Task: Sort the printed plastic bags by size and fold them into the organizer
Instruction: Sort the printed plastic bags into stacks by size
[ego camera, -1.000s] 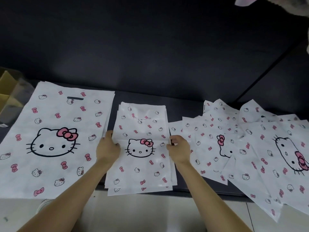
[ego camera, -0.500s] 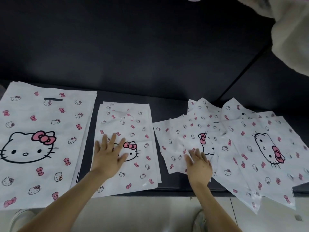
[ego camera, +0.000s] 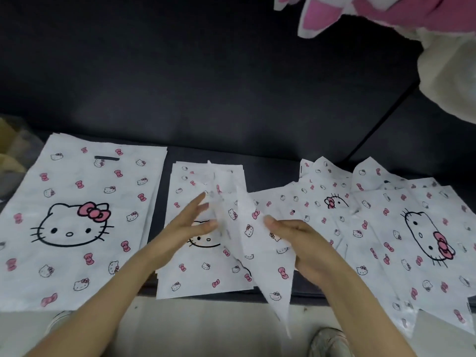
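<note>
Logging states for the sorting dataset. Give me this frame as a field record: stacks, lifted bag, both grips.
large-bag stack: flat, far left
medium-bag stack: flat, centre, beneath the hands
unsorted pile: overlapping, askew, right
lifted bag: held above the medium-bag stack, tilted, one corner hanging down
right-hand grip: holds the lifted bag, thumb on top
left-hand grip: open, fingers straight, at the lifted bag's edge
organizer: not clearly in view
</note>
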`<control>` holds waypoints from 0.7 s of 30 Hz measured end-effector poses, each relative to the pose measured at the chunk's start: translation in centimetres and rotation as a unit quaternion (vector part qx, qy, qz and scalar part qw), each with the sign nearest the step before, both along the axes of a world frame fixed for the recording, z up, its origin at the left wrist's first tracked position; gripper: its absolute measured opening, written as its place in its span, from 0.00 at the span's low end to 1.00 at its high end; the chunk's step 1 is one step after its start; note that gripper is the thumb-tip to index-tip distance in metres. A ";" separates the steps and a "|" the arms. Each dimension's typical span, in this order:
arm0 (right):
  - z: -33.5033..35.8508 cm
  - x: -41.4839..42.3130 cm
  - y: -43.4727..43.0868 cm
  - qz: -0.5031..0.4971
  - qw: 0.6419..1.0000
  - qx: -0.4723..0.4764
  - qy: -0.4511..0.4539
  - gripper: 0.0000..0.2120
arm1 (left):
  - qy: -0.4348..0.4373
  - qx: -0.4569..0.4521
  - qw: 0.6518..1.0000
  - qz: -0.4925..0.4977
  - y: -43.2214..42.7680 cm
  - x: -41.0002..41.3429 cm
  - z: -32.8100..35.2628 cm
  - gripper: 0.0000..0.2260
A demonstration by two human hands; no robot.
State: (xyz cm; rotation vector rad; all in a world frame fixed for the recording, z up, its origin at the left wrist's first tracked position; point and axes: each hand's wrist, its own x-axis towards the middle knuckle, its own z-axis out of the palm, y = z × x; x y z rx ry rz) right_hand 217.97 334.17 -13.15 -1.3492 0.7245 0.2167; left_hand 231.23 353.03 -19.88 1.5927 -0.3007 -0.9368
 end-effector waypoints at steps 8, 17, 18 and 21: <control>-2.6 4.5 -1.8 -0.048 0.999 0.011 0.020 0.21 | -0.024 0.003 0.978 0.205 1.3 0.9 -0.1 0.11; -13.3 0.4 -4.8 0.021 0.831 -0.527 0.179 0.34 | -0.172 0.180 0.942 0.224 0.0 5.1 -4.4 0.10; -14.4 -0.1 -5.4 0.053 0.799 -0.562 0.206 0.36 | -0.174 0.191 0.939 0.227 -0.2 5.7 -4.7 0.10; -16.6 -1.2 -6.5 0.090 0.744 -0.618 0.237 0.48 | -0.174 0.222 0.929 0.240 -1.0 6.9 -5.4 0.09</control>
